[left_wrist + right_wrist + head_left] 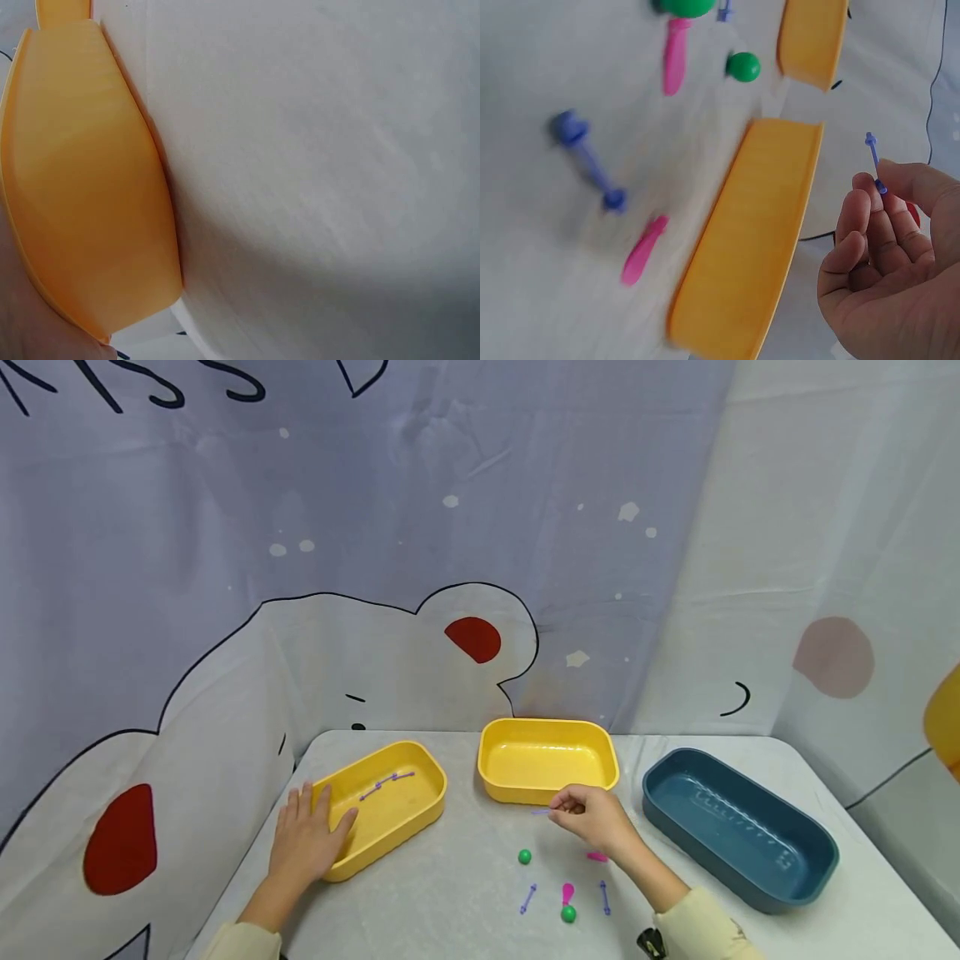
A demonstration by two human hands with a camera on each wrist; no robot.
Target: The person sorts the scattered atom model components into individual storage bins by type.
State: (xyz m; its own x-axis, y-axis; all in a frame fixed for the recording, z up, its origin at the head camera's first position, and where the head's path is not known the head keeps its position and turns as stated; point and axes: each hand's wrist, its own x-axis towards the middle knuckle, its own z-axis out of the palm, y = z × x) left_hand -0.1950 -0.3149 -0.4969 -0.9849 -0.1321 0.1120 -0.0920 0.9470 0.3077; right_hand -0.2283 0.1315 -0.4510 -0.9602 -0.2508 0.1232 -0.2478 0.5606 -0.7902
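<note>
My right hand (592,818) pinches a small purple rod with knobbed ends (875,161) between thumb and fingertip, in front of the middle yellow bin (517,794). My left hand (303,839) rests with spread fingers on the near-left rim of the left yellow bin (386,849). Inside that bin lie several purple rods (386,782) in a line. On the table by my right hand are two more purple rods (528,898), two green balls (525,857) and two pink pieces (567,893). One pink piece touches a green ball in the head view.
A dark blue bin (750,827) stands at the right of the white table (420,910). Behind the table hangs a printed curtain (360,510). The middle yellow bin sits close to the back edge.
</note>
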